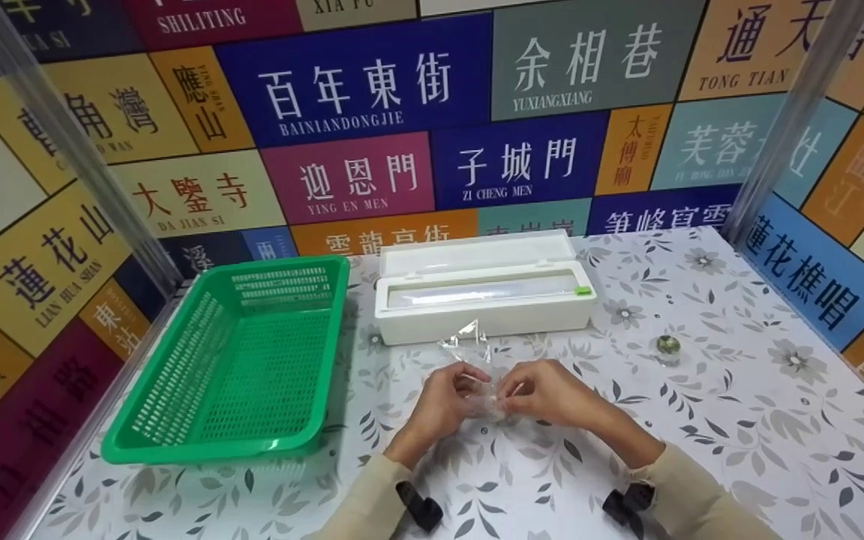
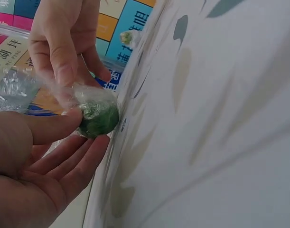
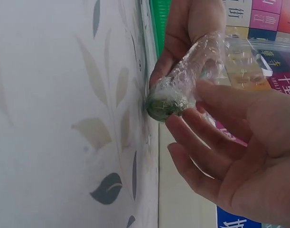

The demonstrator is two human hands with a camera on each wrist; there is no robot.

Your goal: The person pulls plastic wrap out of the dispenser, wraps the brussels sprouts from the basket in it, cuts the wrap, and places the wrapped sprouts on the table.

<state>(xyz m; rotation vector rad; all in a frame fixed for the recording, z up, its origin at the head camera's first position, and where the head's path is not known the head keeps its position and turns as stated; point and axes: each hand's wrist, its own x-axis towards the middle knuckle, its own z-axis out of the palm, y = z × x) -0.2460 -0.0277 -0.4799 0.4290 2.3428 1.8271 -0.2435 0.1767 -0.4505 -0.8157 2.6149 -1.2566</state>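
Observation:
Between the two hands, low over the patterned tabletop, is a round green piece of produce (image 2: 99, 116) in clear cling film (image 3: 197, 61). The left hand (image 1: 443, 401) pinches it between thumb and fingers. From the opposite side, the right hand (image 1: 552, 394) pinches the film with thumb and forefinger, close to the green ball, while its other fingers are loosely bent. A loose peak of film (image 1: 469, 341) sticks up beyond the fingers in the head view. What exact kind of produce it is, I cannot tell.
Behind the hands stands a white cling film dispenser (image 1: 484, 322), lid raised, with a film roll (image 1: 492, 289) inside and a green slider (image 1: 582, 290). A green plastic basket (image 1: 214, 452) is on the left. Another small wrapped ball (image 1: 668, 346) lies to the right.

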